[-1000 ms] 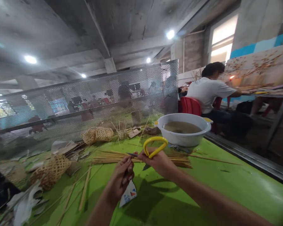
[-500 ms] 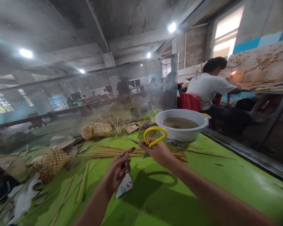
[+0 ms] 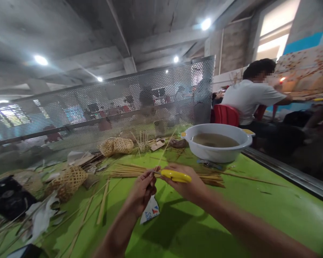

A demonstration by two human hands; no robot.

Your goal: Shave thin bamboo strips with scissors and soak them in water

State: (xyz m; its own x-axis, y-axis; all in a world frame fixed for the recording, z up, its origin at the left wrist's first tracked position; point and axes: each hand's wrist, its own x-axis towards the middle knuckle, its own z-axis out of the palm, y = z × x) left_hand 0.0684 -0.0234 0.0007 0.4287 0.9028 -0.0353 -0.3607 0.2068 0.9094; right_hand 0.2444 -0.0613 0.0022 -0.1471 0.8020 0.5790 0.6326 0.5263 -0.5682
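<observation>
My left hand (image 3: 145, 188) pinches a thin pale strip (image 3: 163, 154) that rises up and to the right from the fingertips. Yellow-handled scissors (image 3: 176, 176) are gripped in my right hand (image 3: 187, 181), with their blades reaching the fingertips of my left hand. How far the blades are apart cannot be made out. Behind both hands a bundle of bamboo strips (image 3: 127, 171) lies across the green table (image 3: 218, 229). A torn white packet piece with blue and red print (image 3: 151, 211) is below my left hand.
A white basin (image 3: 216, 153) of murky water stands at the back right. Woven baskets (image 3: 72, 179), scraps and loose strips cover the left side. A perforated metal screen (image 3: 118, 107) runs behind. A person in a white shirt (image 3: 251, 96) sits beyond the table.
The scissors have turned, so their handles look narrow, and their blades have come to my left fingertips. The long pale strip now stands out above my left hand. The camera view has shifted left.
</observation>
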